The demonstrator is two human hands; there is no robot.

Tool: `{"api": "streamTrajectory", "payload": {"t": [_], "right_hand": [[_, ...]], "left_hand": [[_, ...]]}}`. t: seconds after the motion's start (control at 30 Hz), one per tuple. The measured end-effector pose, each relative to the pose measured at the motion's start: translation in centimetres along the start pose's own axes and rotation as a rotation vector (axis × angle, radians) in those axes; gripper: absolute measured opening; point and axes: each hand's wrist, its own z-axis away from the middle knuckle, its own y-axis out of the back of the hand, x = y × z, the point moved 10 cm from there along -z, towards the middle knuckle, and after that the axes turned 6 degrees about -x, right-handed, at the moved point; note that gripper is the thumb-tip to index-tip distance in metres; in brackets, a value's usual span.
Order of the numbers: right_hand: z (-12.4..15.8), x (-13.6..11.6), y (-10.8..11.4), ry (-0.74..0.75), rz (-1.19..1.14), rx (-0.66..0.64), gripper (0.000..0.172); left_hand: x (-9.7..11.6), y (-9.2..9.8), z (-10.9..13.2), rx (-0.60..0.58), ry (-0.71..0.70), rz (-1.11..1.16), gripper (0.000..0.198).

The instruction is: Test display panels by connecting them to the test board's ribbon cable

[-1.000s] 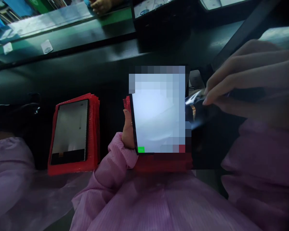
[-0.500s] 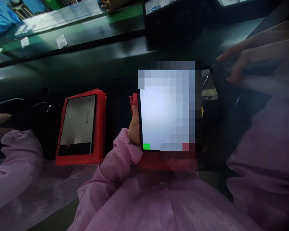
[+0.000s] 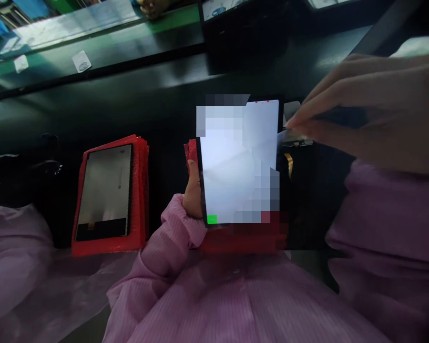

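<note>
A lit white display panel (image 3: 223, 190), with a green block at its lower left corner, is tilted up in front of me. My left hand (image 3: 193, 193) grips its left edge, thumb along the side and the other fingers hidden behind. At the panel's upper right edge, my right hand (image 3: 357, 107) has thumb and forefinger pinched together. Something pale and thin shows by the fingertips, too blurred to name. Under and behind the panel lie red foam sheets (image 3: 243, 240). Pixelated blocks cover parts of the panel.
To the left, an unlit display panel (image 3: 105, 190) rests on a stack of red foam sheets (image 3: 139, 190). Beside it is another person's pink sleeve (image 3: 14, 243). Small white cards (image 3: 81, 62) lie on the ledge beyond. A flat orange cable (image 3: 289, 164) shows right of the lit panel.
My right hand has come in leftward from the right to the panel's upper right edge, and its fingers have closed into a pinch. My left hand keeps its grip. The view has shifted slightly.
</note>
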Motion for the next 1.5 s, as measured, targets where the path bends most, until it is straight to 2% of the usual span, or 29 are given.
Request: {"api": "streamTrajectory", "payload": {"t": [0.07,0.13,0.23,0.37,0.47,0.6,0.77,0.87,1.0,1.1,1.23,1.3,1.37,1.43,1.5], "right_hand": [[0.4,-2.6,-1.9,0.135,0.225,-0.090,0.016],[0.8,-3.7,-3.0,0.160,0.236,-0.124,0.020],[0.9,-3.7,-4.2,0.097,-0.043,-0.150,0.030],[0.5,-3.1,-5.2,0.061,-0.373,-0.112,0.020],[-0.1,-2.2,-6.4,0.022,-0.536,-0.160,0.016],[-0.6,-1.2,-7.2,0.003,-0.771,-0.187,0.013],[-0.5,0.4,-7.5,-0.099,-1.002,-0.125,0.014],[-0.5,0.7,-7.1,-0.133,-1.033,-0.111,0.014],[-0.4,0.6,-4.9,-0.135,-0.822,-0.067,0.014],[-0.2,0.3,-1.9,-0.117,-0.559,0.052,0.008],[1.0,-0.1,1.8,-0.214,0.124,0.281,0.012],[1.6,-1.4,2.2,-0.199,0.438,0.389,0.014],[1.5,-3.3,-0.1,-0.034,0.606,0.358,0.025],[1.2,-4.4,-4.6,0.154,0.670,0.165,0.052],[1.2,-4.0,-9.3,0.234,0.701,-0.049,0.083]], "left_hand": [[0.1,-0.8,0.1,-0.053,-0.021,-0.007,0.076],[0.2,-1.5,0.3,-0.087,-0.033,-0.020,0.082],[0.3,-2.2,0.6,-0.101,-0.049,-0.052,0.084],[-0.5,-2.6,0.6,-0.154,-0.015,-0.102,0.088],[-1.1,-2.6,0.4,-0.195,0.000,-0.128,0.081],[-1.1,-2.6,0.3,-0.171,-0.034,-0.090,0.074],[-1.6,-3.1,0.3,-0.119,0.024,-0.037,0.075],[-2.0,-3.1,0.4,-0.105,0.087,-0.027,0.073],[-2.2,-2.9,0.6,-0.149,0.131,-0.058,0.079],[-1.6,-2.6,0.5,-0.198,0.068,-0.038,0.074],[-1.1,-0.7,0.2,-0.111,0.045,-0.022,0.068],[-1.1,-0.2,0.3,-0.063,0.076,-0.001,0.070],[-1.2,-0.5,0.4,-0.055,0.105,0.025,0.073],[-1.0,-1.4,0.7,-0.087,0.101,0.045,0.076],[-0.5,-2.3,0.8,-0.137,0.043,0.063,0.074]]}}
